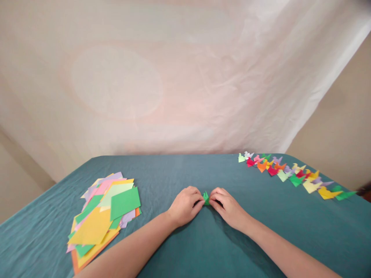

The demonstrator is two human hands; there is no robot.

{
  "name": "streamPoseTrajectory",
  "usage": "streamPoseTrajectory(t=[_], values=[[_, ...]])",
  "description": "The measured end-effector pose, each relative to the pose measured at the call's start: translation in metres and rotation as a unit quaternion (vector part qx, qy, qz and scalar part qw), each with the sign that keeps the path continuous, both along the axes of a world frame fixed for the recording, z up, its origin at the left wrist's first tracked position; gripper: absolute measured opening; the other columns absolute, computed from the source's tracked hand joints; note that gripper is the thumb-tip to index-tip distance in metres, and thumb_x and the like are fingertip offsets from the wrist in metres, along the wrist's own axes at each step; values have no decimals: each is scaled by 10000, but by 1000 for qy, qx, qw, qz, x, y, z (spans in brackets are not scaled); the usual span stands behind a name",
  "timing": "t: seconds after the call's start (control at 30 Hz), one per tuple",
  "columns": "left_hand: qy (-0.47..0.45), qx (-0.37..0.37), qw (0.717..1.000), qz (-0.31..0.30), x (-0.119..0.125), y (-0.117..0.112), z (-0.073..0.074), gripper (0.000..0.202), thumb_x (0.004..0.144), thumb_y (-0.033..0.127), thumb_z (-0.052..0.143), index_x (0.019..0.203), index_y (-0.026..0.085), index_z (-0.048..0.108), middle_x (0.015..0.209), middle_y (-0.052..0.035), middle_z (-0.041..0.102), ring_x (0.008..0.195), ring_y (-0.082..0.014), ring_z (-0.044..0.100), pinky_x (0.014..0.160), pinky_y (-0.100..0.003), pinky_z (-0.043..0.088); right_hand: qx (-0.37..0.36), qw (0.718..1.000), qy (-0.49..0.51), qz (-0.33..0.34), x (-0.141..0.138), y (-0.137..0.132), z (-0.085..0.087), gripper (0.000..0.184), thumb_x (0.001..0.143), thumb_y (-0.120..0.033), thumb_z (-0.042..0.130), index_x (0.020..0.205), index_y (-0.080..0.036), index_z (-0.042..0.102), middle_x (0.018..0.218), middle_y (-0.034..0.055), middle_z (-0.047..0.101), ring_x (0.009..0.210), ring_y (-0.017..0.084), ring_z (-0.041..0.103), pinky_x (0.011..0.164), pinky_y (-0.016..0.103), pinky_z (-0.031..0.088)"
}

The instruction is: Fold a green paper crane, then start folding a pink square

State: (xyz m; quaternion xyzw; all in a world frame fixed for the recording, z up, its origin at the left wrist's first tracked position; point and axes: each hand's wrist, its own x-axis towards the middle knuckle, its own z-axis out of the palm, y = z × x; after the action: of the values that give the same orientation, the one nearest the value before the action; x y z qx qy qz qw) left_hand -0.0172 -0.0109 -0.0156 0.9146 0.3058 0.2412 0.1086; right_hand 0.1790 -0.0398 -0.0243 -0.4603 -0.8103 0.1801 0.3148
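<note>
Between my two hands is a small piece of folded green paper [206, 198], with a pointed tip standing up. My left hand [187, 205] pinches its left side between thumb and fingers. On the other side, my right hand [228, 206] is closed in a pinch on the right edge. Fingertips cover both ends of the paper, so its full shape is hidden. Both hands are low over the middle of the cloth-covered table.
A loose pile of coloured paper sheets [92, 226] lies on the left of the green tablecloth [174, 251]. Rows of small folded paper birds [297, 180] in several colours stand along the right side. Behind the table hangs a pale cloth [179, 88].
</note>
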Motion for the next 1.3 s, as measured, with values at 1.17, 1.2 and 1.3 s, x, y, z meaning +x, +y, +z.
streamPoseTrajectory(t=[1.17, 1.2, 1.3], values=[[-57, -56, 993, 82, 7, 10, -12, 121, 788, 289, 602, 763, 174, 580, 843, -31, 586, 855, -183, 526, 797, -326, 405, 4, 1000, 8, -28, 0, 11, -8, 97, 821, -192, 535, 725, -180, 540, 815, 25, 544, 798, 152, 522, 737, 301, 423], [-56, -55, 993, 85, 7, 9, -12, 124, 785, 293, 606, 786, 173, 572, 841, -31, 584, 844, -183, 526, 786, -324, 409, 4, 1000, 9, -29, 0, 11, -8, 91, 817, -190, 540, 726, -181, 541, 819, 25, 544, 799, 153, 522, 738, 301, 422], [-56, -54, 993, 87, 7, 8, -11, 147, 790, 292, 600, 872, 178, 555, 857, -30, 584, 836, -184, 524, 773, -325, 417, 6, 999, 7, -35, 0, 12, -10, 72, 801, -184, 555, 730, -183, 542, 829, 25, 546, 805, 157, 523, 737, 302, 422]])
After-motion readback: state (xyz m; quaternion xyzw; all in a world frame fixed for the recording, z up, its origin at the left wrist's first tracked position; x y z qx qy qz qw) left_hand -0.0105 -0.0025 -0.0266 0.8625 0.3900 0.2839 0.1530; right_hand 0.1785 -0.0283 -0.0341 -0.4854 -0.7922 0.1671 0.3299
